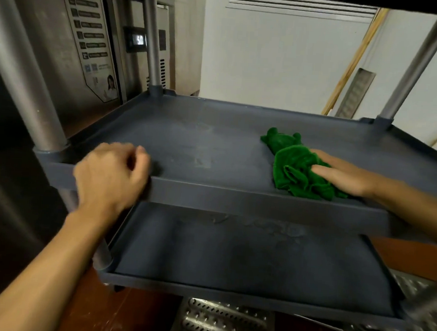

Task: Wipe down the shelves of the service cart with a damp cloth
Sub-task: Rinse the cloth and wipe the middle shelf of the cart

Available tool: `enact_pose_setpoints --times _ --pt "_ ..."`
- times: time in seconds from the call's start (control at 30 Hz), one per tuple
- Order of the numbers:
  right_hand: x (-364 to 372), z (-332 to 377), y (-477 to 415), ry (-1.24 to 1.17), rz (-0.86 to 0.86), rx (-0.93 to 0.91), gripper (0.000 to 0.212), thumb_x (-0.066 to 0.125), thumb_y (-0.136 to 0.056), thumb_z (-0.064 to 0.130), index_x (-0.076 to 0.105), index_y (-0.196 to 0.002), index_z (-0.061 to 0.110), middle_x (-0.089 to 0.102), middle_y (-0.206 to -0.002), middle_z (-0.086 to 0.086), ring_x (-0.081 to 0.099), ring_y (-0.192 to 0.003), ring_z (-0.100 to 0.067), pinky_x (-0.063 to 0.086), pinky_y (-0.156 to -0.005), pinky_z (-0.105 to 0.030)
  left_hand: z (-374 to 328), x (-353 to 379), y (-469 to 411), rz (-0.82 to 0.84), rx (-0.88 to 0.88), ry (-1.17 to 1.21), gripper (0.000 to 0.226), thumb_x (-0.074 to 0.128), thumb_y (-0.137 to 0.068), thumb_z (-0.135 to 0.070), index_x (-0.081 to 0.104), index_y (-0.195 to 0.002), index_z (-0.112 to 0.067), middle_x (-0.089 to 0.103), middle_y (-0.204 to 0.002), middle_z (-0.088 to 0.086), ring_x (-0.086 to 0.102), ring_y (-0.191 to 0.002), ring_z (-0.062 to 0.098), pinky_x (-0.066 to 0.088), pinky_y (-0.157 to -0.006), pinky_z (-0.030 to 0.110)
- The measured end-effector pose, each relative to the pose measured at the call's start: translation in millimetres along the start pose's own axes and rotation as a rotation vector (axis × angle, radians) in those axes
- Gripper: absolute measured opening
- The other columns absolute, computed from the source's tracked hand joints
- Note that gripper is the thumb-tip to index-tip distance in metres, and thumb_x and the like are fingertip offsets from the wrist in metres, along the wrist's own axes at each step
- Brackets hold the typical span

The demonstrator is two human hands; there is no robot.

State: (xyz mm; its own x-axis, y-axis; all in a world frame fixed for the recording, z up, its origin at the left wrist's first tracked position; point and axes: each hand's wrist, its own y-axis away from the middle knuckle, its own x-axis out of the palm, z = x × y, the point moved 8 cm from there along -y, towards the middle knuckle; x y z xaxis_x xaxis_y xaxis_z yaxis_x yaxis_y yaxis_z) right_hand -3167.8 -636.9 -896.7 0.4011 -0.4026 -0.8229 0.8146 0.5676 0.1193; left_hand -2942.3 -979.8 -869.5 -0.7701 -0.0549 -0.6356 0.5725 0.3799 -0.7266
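At the middle shelf (188,143) of a grey service cart, a person's right grip (339,176) presses a bunched green cloth (296,170) onto the shelf's right side, near the front rim. The fingers lie straight over the fabric and are not clenched around it. The left grip (112,174) is curled over the front rim near the left corner, apparently steadying the cart.

Pale streaks mark the centre of this shelf, and similar marks show on the lower shelf (232,255), so both levels look to need more passes. For a clean stroke, the cloth would best be spread wider under the palm, since part of it trails loose toward the back. It could then be drawn in overlapping lanes from back rim to front, with extra pressure into the corners round the posts (153,46). A bracing hold on the rim is wise in case the cart shifts under the push.

Much is unseen. The top shelf (401,2) is only a dark edge along the upper border, the middle shelf's right end runs out of frame, and the cart's feet are largely hidden. Whether the cloth is actually damp cannot be told. Lettering on the steel cabinet (73,54) behind is too blurred to read.
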Motion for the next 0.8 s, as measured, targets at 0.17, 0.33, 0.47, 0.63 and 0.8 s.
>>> enact_pose_setpoints --times 0.17,0.33,0.47,0.63,0.8 --pt "4.6 9.2 -2.4 -0.046 0.128 0.006 0.098 0.055 -0.073 0.074 0.013 -0.154 0.038 0.017 -0.161 0.012 0.021 -0.148 -0.016 0.019 -0.121 -0.043 -83.3 19.1 -6.3 0.096 0.172 0.129 0.052 0.038 -0.096 -0.045 0.049 -0.058 -0.012 0.059 -0.062 0.007 0.058 -0.064 0.037 0.031 -0.054 0.032" --pt "10.7 20.0 -11.2 -0.021 0.129 0.053 0.120 0.048 -0.055 0.095 -0.005 -0.152 0.049 0.004 -0.163 0.017 0.018 -0.149 -0.016 0.018 -0.121 -0.042 -84.2 25.2 -0.9 0.088 0.096 0.212 0.059 0.034 -0.098 -0.045 0.031 -0.047 -0.016 0.044 -0.045 0.004 0.050 -0.049 0.036 0.043 -0.053 0.036" --pt "16.7 36.3 -31.1 0.036 -0.003 0.019 0.101 0.054 -0.073 0.082 0.009 -0.154 0.043 0.014 -0.164 0.008 0.023 -0.148 -0.022 0.024 -0.116 -0.041 -84.4 23.3 -2.1 0.030 0.042 0.244 0.058 0.039 -0.097 -0.039 0.024 -0.045 -0.016 0.038 -0.043 0.002 0.045 -0.043 0.035 0.035 -0.049 0.032" --pt "25.9 61.7 -68.5 0.091 -0.059 -0.054 0.071 0.048 -0.093 0.058 0.016 -0.154 0.042 0.015 -0.164 0.000 0.020 -0.149 -0.026 0.021 -0.119 -0.043 -83.6 24.8 -0.3 -0.012 0.032 0.285 0.056 0.036 -0.095 -0.039 0.020 -0.045 -0.017 0.036 -0.040 0.003 0.041 -0.037 0.032 0.032 -0.044 0.029" --pt "49.8 103.3 -104.4 0.059 -0.076 -0.113 0.085 0.052 -0.081 0.069 0.018 -0.154 0.042 0.013 -0.164 0.000 0.020 -0.149 -0.027 0.022 -0.118 -0.041 -83.3 23.4 0.3 -0.061 0.047 0.297 0.055 0.040 -0.095 -0.035 0.023 -0.046 -0.018 0.031 -0.039 -0.002 0.036 -0.032 0.027 0.030 -0.039 0.026"
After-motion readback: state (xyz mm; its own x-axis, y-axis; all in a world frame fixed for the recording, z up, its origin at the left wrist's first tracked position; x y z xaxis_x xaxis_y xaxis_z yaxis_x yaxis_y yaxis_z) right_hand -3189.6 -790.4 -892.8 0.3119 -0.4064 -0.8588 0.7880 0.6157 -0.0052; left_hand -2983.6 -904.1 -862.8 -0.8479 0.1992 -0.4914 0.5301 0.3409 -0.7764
